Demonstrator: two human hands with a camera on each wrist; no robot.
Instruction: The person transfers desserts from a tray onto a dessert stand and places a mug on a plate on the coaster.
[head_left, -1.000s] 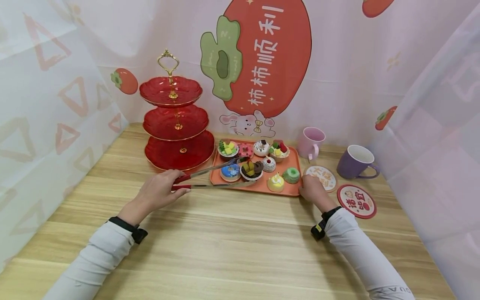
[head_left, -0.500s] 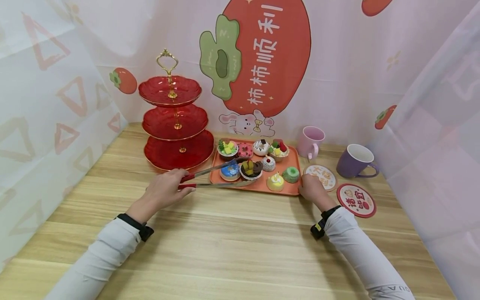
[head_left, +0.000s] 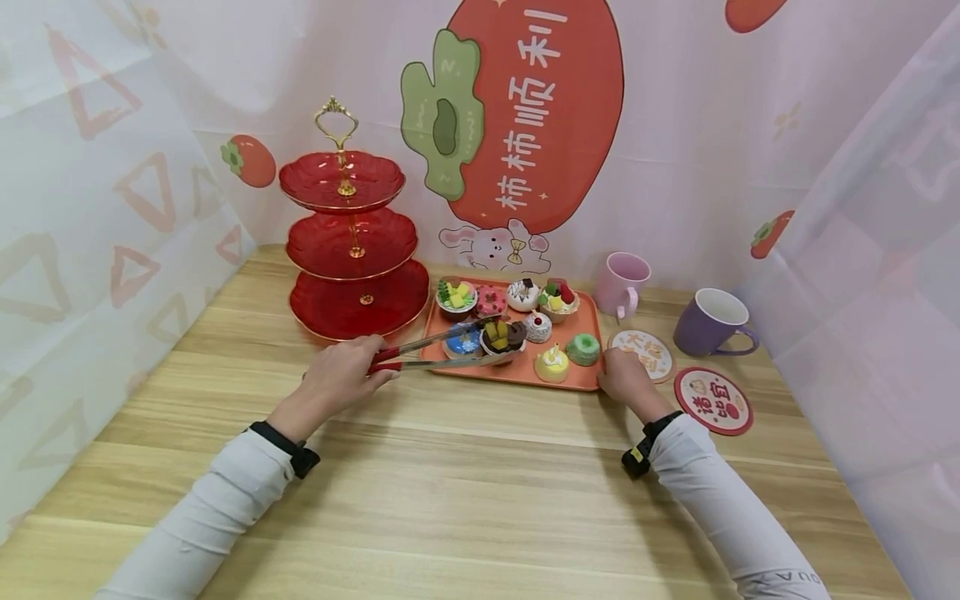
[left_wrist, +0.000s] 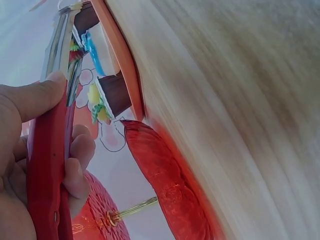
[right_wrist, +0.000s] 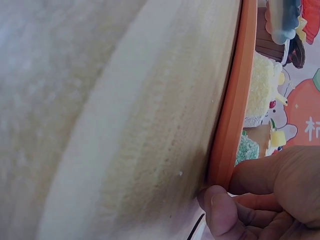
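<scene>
Left hand [head_left: 341,375] has its fingers wrapped round the red handles of the metal tongs [left_wrist: 47,165], thumb along one side, so the grip's closed but the tongs themselves are part open. Their two arms reach right over the tray, past the blue donut [head_left: 463,343], one on the far side and one on the near side of the chocolate cupcake [head_left: 495,336]. Can't tell if the tips actually touch it. The cupcake's sitting in the near half of the orange tray [head_left: 587,315], just right of the donut.

Right hand [head_left: 628,379] is curled in tight, thumb and fingers pinching the tray's near right corner, with the green ring cake [head_left: 583,350] right beside it. Red three-tier stand [head_left: 322,246] is just left of the tray, pink mug [head_left: 618,287] off its far right corner.
</scene>
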